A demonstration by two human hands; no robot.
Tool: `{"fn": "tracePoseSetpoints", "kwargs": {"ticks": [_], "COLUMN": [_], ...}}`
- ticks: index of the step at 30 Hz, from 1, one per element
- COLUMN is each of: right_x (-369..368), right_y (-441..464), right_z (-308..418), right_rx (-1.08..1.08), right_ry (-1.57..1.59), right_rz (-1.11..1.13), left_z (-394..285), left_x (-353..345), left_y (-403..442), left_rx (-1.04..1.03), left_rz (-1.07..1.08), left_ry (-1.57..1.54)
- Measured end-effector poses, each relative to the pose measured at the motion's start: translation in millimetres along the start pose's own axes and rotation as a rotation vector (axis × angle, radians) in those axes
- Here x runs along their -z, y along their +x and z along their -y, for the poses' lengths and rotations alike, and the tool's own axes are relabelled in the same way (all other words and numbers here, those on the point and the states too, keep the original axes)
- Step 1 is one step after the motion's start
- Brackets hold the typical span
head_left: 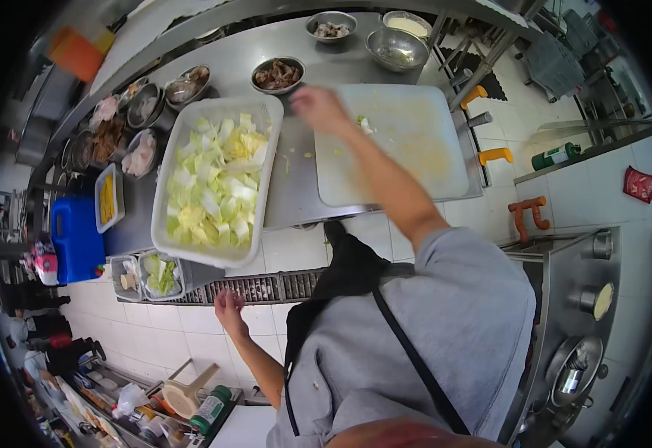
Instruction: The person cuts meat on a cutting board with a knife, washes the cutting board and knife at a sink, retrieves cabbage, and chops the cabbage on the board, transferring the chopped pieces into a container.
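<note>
My right hand (318, 110) reaches across the steel table, over the gap between a cutting board and a tub. It is smeared by motion, so whether it holds anything is unclear. The white cutting board (415, 142) carries a few small scraps of cabbage (365, 125). Just left of it, the white plastic tub (270, 149) is filled with chopped cabbage (210, 187). A metal bowl of brown meat (278, 75) stands just beyond my right hand. Away from the table, my left hand (230, 310) hangs above the floor, its fingers loosely bent and nothing visible in them.
More metal bowls (397, 51) line the far side of the steel table (229, 63). At left are a blue jug (76, 239) and a small container of cabbage pieces (161, 276). A floor drain grate (266, 287) runs below the table. Other people (50, 328) stand at far left.
</note>
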State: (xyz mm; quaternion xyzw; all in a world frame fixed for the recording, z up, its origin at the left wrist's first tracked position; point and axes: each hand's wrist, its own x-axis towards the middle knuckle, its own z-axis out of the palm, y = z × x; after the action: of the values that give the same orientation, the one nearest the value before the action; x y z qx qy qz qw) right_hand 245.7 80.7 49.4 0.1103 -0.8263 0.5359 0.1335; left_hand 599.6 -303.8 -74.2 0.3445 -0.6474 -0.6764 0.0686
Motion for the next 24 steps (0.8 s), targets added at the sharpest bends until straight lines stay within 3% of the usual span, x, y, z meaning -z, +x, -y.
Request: {"fn": "tracePoseSetpoints", "kwargs": {"ticks": [2,4,8,9,10,11,12,13,14,15,16,18,23,24], "right_x": [74,137,175,175,161,143,118,97,80,59,46,26,-55,-75], "right_y": [37,58,73,72,67,67,64,57,52,53,56,60,67,72], "right_z": [-67,-126,-134,-134,-167,-152,-136,-99,-87,-91,-91,-63,25,32], "right_rx": [-0.156,-0.075,-0.135,-0.190,-0.001,-0.096,-0.062,-0.174,-0.126,-0.065,-0.023,0.044,0.271,0.310], "right_ry": [-0.430,-0.653,-0.733,-0.792,-0.741,-0.617,-0.686,-0.698,-0.711,-0.700,-0.707,-0.674,-0.562,-0.623], "right_rz": [-0.178,-0.332,-0.349,-0.206,-0.267,-0.175,-0.201,-0.107,-0.040,0.003,0.032,0.045,0.055,0.048], "left_z": [7,13,-10,-27,-54,-75,-92,-90,-90,-132,-139,-138,-119,-112], "left_x": [31,59,75,58,36,2,-19,-24,-36,-53,-48,-42,-32,-21], "left_y": [1,9,46,50,61,65,68,86,100,79,85,84,94,94], "left_rx": [0.114,0.224,0.174,0.109,0.030,0.064,0.014,0.019,-0.007,0.007,-0.003,0.024,0.048,0.078], "left_rz": [-0.123,-0.306,-0.390,-0.259,-0.162,-0.219,-0.063,0.043,0.068,-0.084,-0.102,0.058,0.065,0.158], "left_ry": [0.073,0.020,0.045,0.001,-0.057,-0.110,-0.226,-0.316,-0.359,-0.103,-0.128,-0.244,-0.367,-0.436]}}
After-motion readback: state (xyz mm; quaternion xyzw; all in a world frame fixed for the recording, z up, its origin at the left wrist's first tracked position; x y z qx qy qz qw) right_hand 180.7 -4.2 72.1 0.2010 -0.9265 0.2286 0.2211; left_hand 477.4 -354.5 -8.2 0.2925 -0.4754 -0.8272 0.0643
